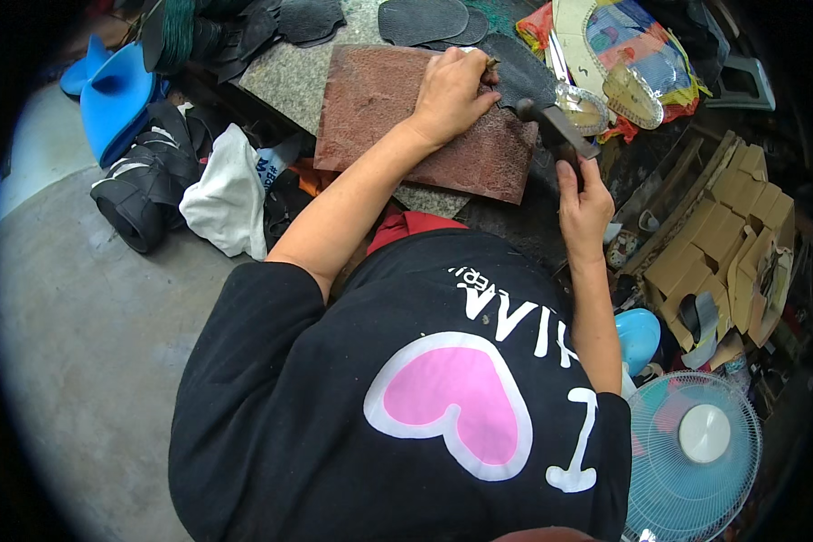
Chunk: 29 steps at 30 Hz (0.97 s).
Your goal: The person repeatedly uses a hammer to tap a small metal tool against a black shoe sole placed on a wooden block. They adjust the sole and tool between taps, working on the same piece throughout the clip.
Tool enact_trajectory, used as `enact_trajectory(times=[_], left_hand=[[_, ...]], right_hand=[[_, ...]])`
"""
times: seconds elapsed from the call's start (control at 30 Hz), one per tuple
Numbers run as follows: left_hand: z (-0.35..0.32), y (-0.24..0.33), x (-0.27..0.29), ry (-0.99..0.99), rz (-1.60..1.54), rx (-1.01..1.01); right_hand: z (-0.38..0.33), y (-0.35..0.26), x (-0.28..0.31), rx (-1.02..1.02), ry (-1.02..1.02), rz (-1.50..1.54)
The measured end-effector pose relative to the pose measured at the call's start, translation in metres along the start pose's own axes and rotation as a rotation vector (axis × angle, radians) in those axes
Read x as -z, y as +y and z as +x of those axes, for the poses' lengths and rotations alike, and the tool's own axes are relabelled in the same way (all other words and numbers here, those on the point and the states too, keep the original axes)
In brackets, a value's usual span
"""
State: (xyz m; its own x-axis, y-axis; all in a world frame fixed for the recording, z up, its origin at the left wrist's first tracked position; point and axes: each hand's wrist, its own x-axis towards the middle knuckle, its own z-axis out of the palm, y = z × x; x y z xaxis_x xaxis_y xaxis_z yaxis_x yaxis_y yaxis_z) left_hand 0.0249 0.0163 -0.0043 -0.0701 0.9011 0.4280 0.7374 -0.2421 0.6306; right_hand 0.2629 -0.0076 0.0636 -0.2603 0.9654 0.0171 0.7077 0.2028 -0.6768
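My left hand (456, 95) is closed over the far edge of a worn reddish-brown board (370, 113). A small brownish tip pokes out by its thumb and fingers; the rest of what it grips is hidden. Just right of that hand, a black leather-like cut piece (519, 74) lies at the board's far right. In my right hand (585, 208) is a hammer (565, 134), its dark head raised near the board's right edge, apart from my left hand.
Black cut pieces (420, 20) lie on a speckled stone slab (285, 77) at the back. Clear oval plastic pieces (632, 95) and scissors (557, 59) are at the far right. Black rolls and a white cloth (226, 194) sit left. Flattened cardboard (723, 235) and a fan (691, 452) stand right.
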Motion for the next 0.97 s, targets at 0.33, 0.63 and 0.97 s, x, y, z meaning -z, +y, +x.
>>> enact_trajectory(times=[0.33, 0.63, 0.97], left_hand=[[0.009, 0.015, 0.009, 0.022, 0.075, 0.012], [0.023, 0.008, 0.016, -0.059, -1.004, 0.583], [-0.002, 0.002, -0.005, 0.017, -0.838, 0.488]], right_hand=[[0.006, 0.007, -0.011, 0.036, 0.008, -0.226], [0.004, 0.002, -0.011, -0.029, -0.011, -0.22], [0.004, 0.006, -0.014, -0.013, 0.017, -0.225]])
